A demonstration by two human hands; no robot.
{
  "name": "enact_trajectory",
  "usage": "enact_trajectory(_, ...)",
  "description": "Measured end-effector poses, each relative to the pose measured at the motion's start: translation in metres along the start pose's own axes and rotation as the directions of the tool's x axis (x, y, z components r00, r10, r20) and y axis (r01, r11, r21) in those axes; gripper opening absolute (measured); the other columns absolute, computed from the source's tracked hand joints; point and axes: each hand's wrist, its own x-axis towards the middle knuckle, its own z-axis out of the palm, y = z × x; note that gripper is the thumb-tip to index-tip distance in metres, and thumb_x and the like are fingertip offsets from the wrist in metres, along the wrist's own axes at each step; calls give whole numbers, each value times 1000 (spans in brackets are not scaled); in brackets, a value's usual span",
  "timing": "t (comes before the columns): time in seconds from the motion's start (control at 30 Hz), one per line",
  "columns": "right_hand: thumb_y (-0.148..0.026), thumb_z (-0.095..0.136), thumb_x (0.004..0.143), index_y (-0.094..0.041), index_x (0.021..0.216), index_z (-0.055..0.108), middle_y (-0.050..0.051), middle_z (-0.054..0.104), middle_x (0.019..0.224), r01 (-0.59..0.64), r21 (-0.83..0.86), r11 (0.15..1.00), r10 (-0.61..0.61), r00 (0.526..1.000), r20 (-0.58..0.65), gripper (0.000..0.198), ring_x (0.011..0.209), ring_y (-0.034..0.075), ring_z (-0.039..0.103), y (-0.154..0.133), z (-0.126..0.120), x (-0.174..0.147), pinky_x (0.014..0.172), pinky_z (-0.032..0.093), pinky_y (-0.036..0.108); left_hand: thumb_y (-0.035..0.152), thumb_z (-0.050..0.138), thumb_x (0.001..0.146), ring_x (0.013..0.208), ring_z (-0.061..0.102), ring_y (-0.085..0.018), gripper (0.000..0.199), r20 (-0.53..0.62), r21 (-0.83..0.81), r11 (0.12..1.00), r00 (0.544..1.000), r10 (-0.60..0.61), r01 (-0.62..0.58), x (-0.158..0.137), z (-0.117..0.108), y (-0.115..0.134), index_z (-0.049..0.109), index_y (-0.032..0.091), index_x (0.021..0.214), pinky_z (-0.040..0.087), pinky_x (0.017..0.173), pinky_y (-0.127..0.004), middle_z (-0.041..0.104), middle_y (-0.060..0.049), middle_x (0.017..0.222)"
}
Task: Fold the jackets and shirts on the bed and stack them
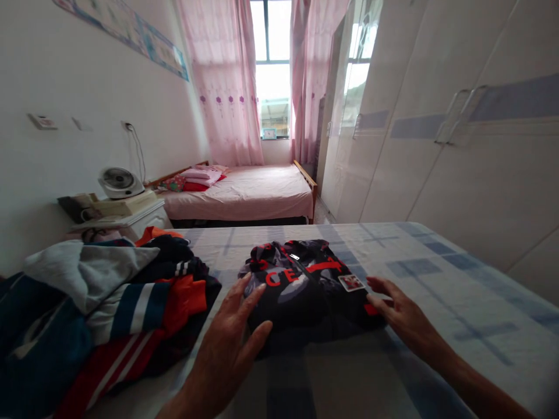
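Observation:
A black jacket [312,291] with red letters, grey patterning and a small picture patch lies folded into a compact bundle on the checked bedsheet [419,372]. At its left edge is my left hand [238,320], fingers spread and resting on or just over the cloth. My right hand [395,311] is at the jacket's right edge, its fingers apart and the tips by the patch. Neither hand grips the fabric. The jacket's underside is hidden.
A loose heap of clothes [126,308] lies on the left of the bed. Beyond it a small fan [119,181] stands on a white cabinet [148,215]. A second bed [253,189] is by the window, and white wardrobes [419,169] line the right side.

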Motion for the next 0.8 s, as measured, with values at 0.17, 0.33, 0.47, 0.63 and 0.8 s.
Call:
enact_trajectory(0.17,-43,39,84,-22,121,54,8,51,130,298,-242,923,-286,955,83,44,121,24,47,5,29,-1,102,38,43,31,54,84,127,42,-28,55,156,204,899,919,361,-388,-27,22,-11,39,28,137,46,97,-44,42,-5,142)
enact_trajectory(0.33,-43,40,88,-26,115,60,5,55,126,410,-365,836,-358,911,204,37,118,23,50,-4,21,2,97,42,43,34,51,87,111,58,-22,33,199,167,927,932,302,-336,-25,11,-15,59,29,119,49,94,-39,60,-3,125)
enact_trajectory(0.47,-40,40,90,-23,125,52,6,46,137,512,-451,731,-552,832,51,41,132,23,32,-47,25,14,106,31,45,29,44,90,123,47,-24,34,20,168,969,983,182,-182,10,4,12,58,24,121,39,103,-47,51,-7,135)
enact_trajectory(0.63,-39,45,89,-28,135,43,3,34,145,655,-438,616,-636,742,215,48,136,24,24,-56,70,10,109,23,47,36,51,86,136,26,-29,63,107,212,952,973,202,-221,4,50,10,26,29,143,32,105,-53,28,-7,149)
enact_trajectory(0.8,-46,42,89,-31,137,40,1,38,143,629,-390,672,-515,776,364,50,134,24,28,-28,95,7,109,23,46,37,49,87,137,23,-28,65,170,193,962,972,162,-194,-15,69,-7,20,28,144,30,107,-51,20,-6,152)
